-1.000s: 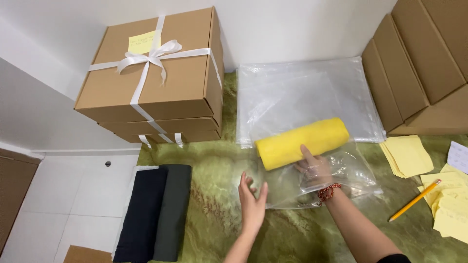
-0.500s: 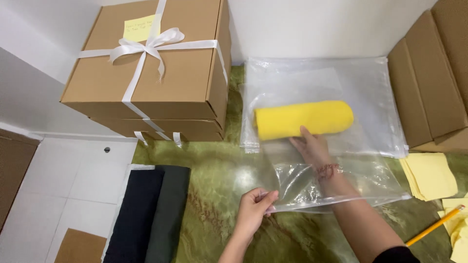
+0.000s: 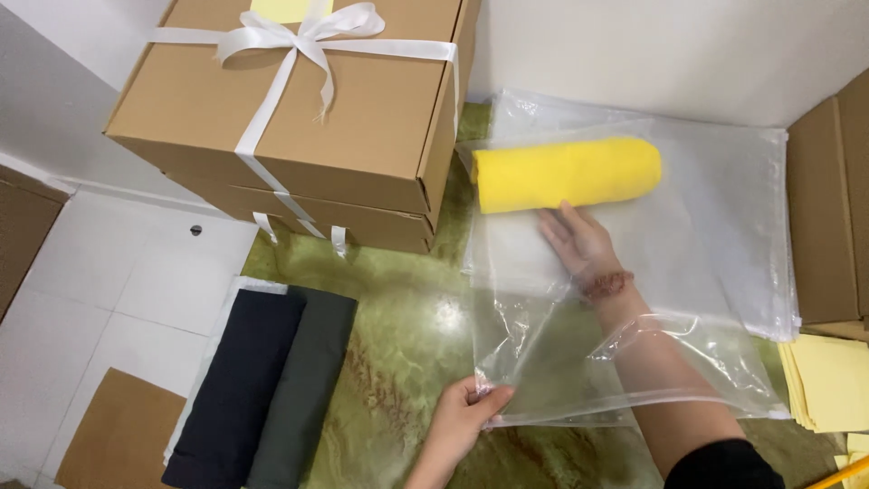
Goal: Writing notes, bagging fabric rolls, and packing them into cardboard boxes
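A rolled yellow cloth [image 3: 568,172] lies inside a clear plastic bag [image 3: 724,235] on the green marbled table [image 3: 398,326]. My right hand [image 3: 579,243] reaches deep into the bag, fingers flat and touching the near side of the roll; a beaded bracelet circles the wrist. My left hand [image 3: 466,418] pinches the near left corner of the bag's open mouth against the table.
Two stacked brown cardboard boxes [image 3: 299,109] tied with white ribbon stand at the back left. Folded black cloth [image 3: 237,389] and dark green cloth [image 3: 303,389] lie at the table's left edge. More cardboard boxes [image 3: 828,217] line the right; yellow papers [image 3: 828,380] lie near them.
My right hand has pushed the yellow roll deeper into the bag, away from me. My left hand has closed on the bag's mouth corner and holds it.
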